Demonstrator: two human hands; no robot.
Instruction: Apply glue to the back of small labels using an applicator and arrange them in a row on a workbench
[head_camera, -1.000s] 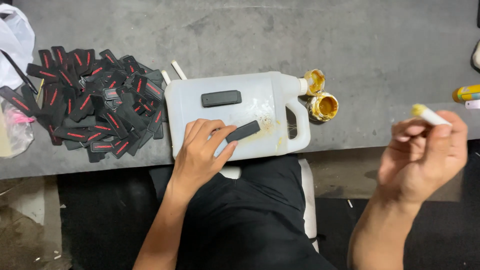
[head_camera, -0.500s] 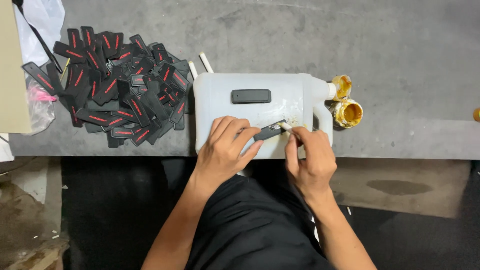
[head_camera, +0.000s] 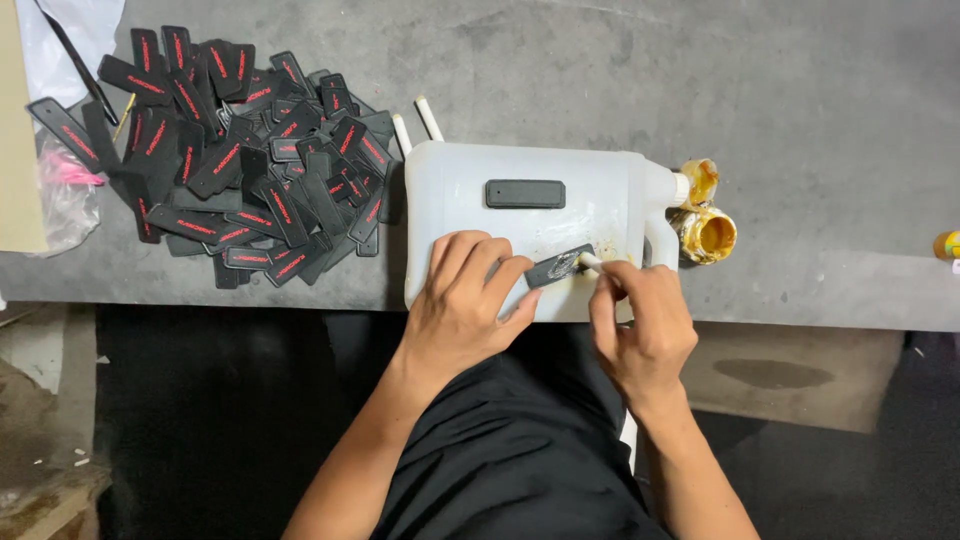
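Jug: white, lying flat at the table's near edge. On it we pin a black patch under our left hand; our right hand is clamped on a white stick, its tip touching the patch. Second patch just beyond. Patch pile far left. Gold caps right of jug.

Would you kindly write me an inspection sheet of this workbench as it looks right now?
Surface: grey table, stained.
Job's things: small black tab on a white jug lying flat; white stick touches the tab; second black tab on the jug.
Clutter: pile of black tabs with red marks; gold-smeared cap; plastic bag.
Grippers: left hand pins the tab; right hand holds the stick.
Cables: nothing seen.
Surroundings: dark floor.
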